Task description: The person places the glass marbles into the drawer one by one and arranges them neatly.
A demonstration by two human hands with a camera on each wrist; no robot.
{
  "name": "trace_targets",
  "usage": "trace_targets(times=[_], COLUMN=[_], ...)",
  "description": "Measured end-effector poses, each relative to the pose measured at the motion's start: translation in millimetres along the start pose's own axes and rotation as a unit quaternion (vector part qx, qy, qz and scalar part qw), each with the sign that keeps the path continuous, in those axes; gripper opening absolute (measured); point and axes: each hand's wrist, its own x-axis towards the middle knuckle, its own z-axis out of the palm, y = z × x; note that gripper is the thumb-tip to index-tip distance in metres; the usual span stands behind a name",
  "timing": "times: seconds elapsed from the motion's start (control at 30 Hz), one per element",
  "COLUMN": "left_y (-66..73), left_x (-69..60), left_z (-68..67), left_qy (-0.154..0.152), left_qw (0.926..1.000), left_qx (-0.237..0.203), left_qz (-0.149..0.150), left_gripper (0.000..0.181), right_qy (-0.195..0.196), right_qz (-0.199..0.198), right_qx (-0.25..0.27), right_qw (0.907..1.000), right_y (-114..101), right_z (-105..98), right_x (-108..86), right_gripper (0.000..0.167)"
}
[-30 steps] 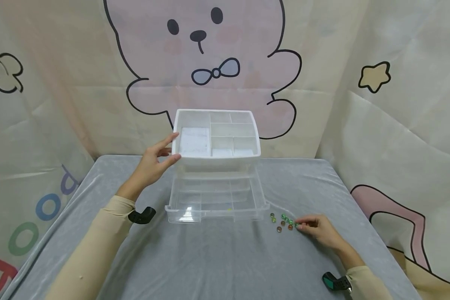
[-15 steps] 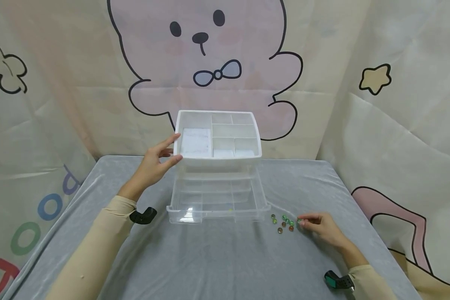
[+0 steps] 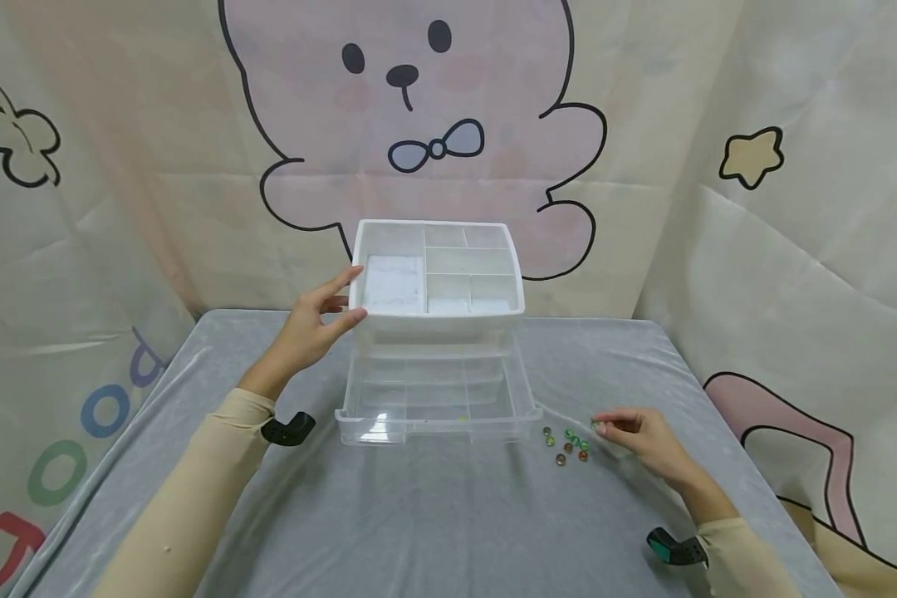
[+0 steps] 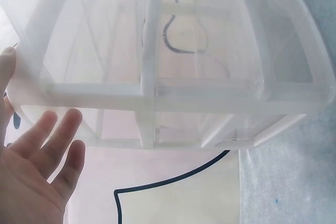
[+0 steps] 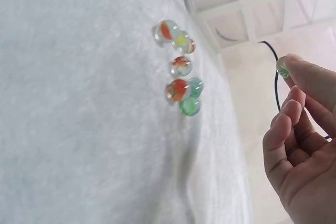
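A white-topped plastic box (image 3: 437,316) with a divided top tray stands at mid-table, its clear lower drawer (image 3: 433,429) pulled out towards the front. My left hand (image 3: 302,332) grips the left side of the top tray, thumb and fingertips on its rim; the left wrist view shows this hand (image 4: 42,166) beside the frosted side wall. Between thumb and index finger my right hand (image 3: 654,448) pinches a green marble, plainly seen in the right wrist view as a clear marble (image 5: 283,66) with green streaks. Several loose glass marbles (image 3: 569,448) lie just left of that hand.
A small yellow-green spot (image 3: 462,419) shows in the drawer's front part. Grey cloth (image 3: 433,523) covers the table, and printed curtains (image 3: 658,108) stand behind it and at both sides.
My right hand has lifted slightly off the cloth with the green marble, away from the other marbles. The left hand keeps its hold on the tray. The head view has shifted slightly.
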Motion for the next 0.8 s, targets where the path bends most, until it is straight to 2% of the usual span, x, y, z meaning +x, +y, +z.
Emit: trace_targets(times=[0.27,0.8], left_y=[-1.4,-2.1], left_x=[-0.2,-0.8], left_z=[0.4,-0.7], left_qy=[-0.001,-0.002], left_qw=[1.0,1.0], left_qx=[0.0,0.008], left_qz=[-0.003,0.003], left_gripper=[0.064,0.066], right_qy=[-0.001,0.007], right_qz=[-0.017,-0.065], right_qx=[-0.007,0.018], right_qw=[0.9998,0.9977], right_y=[-10.3,-37.7], right_z=[0.2,2.7], right_x=[6.2,14.1], right_gripper=[0.027,0.019])
